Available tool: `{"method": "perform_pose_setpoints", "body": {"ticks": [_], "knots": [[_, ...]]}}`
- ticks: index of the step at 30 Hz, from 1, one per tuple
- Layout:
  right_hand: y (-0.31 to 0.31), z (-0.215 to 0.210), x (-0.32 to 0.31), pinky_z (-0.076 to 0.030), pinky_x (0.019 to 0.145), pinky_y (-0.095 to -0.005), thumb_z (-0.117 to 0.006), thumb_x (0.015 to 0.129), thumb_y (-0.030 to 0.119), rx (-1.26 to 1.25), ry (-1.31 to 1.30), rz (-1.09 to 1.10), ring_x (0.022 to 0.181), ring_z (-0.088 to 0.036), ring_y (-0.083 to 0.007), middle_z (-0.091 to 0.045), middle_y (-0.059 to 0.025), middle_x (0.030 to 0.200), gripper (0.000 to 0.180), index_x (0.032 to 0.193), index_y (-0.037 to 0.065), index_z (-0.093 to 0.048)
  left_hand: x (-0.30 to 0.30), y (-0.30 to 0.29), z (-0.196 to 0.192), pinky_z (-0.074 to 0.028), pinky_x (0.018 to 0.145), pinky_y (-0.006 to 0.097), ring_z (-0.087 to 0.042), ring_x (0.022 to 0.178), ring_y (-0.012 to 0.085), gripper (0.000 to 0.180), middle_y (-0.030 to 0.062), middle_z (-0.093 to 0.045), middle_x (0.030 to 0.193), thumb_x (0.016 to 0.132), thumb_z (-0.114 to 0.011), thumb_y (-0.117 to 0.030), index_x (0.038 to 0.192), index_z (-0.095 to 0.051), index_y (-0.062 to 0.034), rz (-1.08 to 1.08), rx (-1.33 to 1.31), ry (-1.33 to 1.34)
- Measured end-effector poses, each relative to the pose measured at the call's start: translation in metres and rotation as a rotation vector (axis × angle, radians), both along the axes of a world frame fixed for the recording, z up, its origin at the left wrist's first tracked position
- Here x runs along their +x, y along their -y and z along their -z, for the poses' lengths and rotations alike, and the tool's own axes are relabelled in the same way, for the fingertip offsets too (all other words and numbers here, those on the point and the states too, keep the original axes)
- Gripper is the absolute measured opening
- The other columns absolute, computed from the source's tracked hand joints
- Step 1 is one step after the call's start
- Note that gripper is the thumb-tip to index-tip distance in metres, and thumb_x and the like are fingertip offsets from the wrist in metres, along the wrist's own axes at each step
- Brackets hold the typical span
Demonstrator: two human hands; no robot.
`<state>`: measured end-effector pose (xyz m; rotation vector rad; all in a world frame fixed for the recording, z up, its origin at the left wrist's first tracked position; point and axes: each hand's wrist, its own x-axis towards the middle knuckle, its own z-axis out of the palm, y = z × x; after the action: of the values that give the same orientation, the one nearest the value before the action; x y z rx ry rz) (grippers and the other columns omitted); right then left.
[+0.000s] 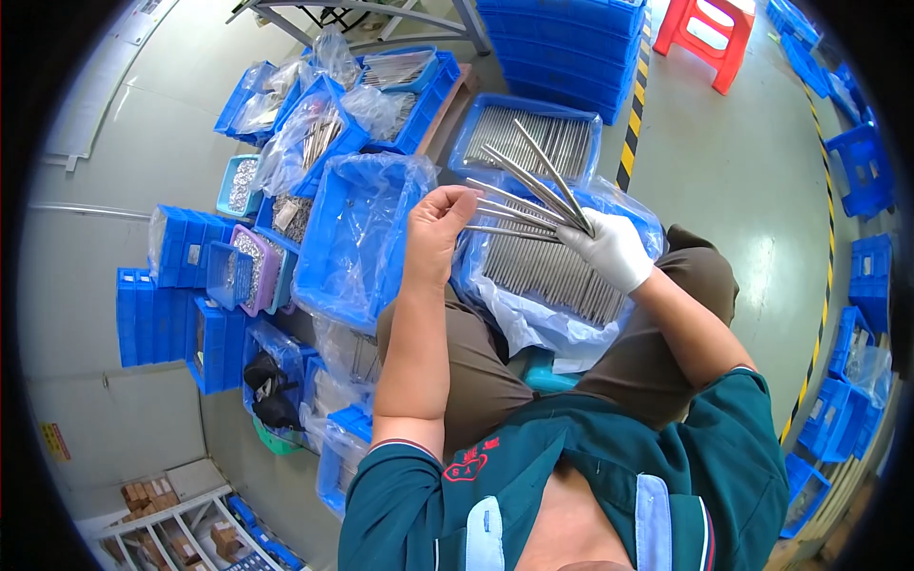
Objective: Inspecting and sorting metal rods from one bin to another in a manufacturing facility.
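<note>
My right hand [611, 249], in a white glove, is closed around one end of several thin metal rods [533, 177]. They fan out toward the left and away from me. My bare left hand [440, 226] is closed in a pinch at the free end of one of the lower rods; its fingertips hide the exact contact. Below both hands, between my knees, a blue bin [514, 309] lined with clear plastic holds rows of similar rods [557, 276]. Just beyond it stands another lined blue bin [459, 143] of rods. Left of my left hand is a plastic-lined blue bin [347, 243].
Stacked blue crates [562, 57] stand at the far side, near a red stool [709, 43]. Bagged parts fill bins [328, 124] at the far left. A purple basket [257, 271] of small metal parts sits at left. Striped floor tape [630, 143] runs on the right.
</note>
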<state>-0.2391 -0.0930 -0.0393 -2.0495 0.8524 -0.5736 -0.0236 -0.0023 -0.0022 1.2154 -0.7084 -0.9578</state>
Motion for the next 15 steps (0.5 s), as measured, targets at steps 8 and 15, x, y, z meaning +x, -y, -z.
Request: {"method": "perform_pose_setpoints", "body": {"ticks": [8, 15], "knots": [[-0.001, 0.0, 0.001, -0.046, 0.057, -0.0348, -0.059, 0.086, 0.032, 0.009, -0.016, -0.019, 0.058, -0.058, -0.0297, -0.057, -0.0165, 0.065, 0.028, 0.091, 0.004, -0.062, 0.008, -0.001, 0.008, -0.039, 0.064, 0.017, -0.049, 0.068, 0.0035, 0.012, -0.0029, -0.058, 0.075, 0.081, -0.068, -0.011, 0.087, -0.065, -0.0011, 0.136, 0.084, 0.162], [0.002, -0.013, -0.002, -0.045, 0.055, -0.0291, -0.058, 0.087, 0.032, 0.342, -0.069, 0.014, 0.053, -0.056, -0.0129, -0.056, -0.0062, 0.059, 0.033, 0.092, 0.0, -0.063, 0.025, -0.008, -0.008, -0.042, 0.064, 0.019, -0.054, 0.069, 0.0047, 0.012, -0.0009, -0.062, 0.077, 0.084, -0.066, -0.015, 0.088, -0.066, -0.0034, -0.204, 0.031, 0.264]]}}
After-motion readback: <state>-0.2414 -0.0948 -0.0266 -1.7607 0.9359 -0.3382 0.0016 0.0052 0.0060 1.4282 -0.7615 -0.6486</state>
